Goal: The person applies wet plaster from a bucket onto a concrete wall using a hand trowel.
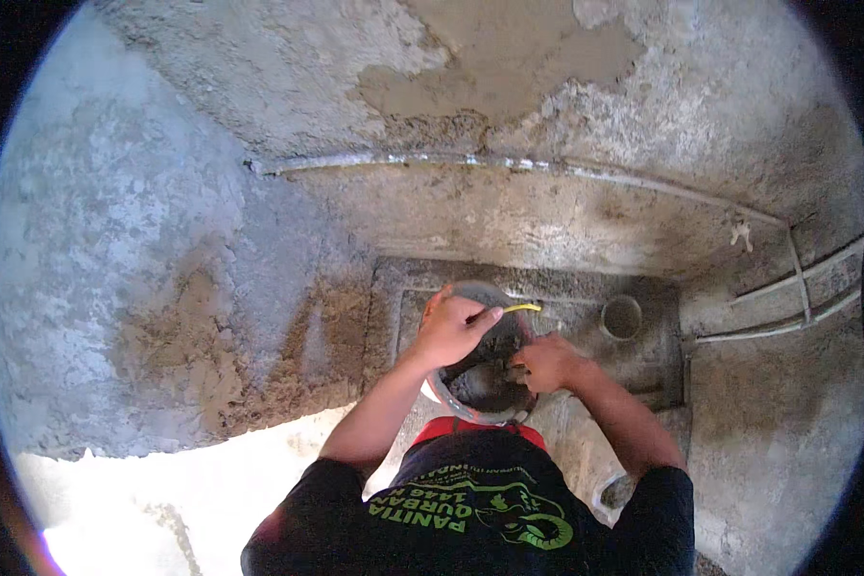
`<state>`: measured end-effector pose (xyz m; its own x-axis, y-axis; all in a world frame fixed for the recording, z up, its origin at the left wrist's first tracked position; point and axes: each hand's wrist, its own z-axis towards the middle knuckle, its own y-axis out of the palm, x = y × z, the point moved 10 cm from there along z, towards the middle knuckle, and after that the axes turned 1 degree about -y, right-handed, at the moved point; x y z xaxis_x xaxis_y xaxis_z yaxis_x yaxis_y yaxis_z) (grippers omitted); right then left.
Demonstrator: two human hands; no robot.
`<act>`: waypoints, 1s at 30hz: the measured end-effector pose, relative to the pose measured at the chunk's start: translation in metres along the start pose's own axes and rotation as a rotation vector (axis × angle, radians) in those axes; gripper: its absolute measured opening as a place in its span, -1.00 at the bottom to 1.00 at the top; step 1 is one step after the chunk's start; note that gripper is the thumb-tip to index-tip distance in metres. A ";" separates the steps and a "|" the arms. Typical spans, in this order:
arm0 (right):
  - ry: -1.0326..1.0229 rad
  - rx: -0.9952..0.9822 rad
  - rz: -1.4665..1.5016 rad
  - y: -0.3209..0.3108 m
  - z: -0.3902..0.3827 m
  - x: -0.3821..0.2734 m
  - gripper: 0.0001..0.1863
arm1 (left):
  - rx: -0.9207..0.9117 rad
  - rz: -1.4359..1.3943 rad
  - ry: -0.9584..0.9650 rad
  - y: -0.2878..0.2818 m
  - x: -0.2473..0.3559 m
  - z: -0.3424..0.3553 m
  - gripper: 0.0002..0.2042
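In front of my body stands a round bucket (494,418), with dark grey wet mortar (485,386) inside. Over its far left rim, my left hand (448,331) is closed on a thin yellow strip (521,308), whose end sticks out to the right past the thumb. Whether that strip belongs to a larger tool is hidden by the fingers. My right hand (550,365) reaches over the bucket's right side with bent fingers, low near the mortar. Anything between those fingers is too dark to make out.
A round container (621,317) stands right of the bucket on a grey ledge. Along the rough wall runs a pale pipe (413,159), ending near a small fitting (741,233); more pipes (778,332) cross the right wall. Bright ground (211,490) lies at lower left.
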<state>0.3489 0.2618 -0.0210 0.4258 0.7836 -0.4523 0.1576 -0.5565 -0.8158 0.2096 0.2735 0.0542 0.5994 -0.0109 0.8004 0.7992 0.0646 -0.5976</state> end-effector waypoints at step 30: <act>0.491 0.750 -0.132 -0.033 -0.107 -0.017 -0.55 | 0.318 -0.323 -0.183 -0.101 -0.042 -0.032 -0.50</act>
<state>0.4320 0.2372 0.0520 0.8045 0.5268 -0.2744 -0.3171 -0.0098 -0.9483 0.1051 0.2352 0.0799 0.2829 0.0934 0.9546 0.8722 0.3890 -0.2965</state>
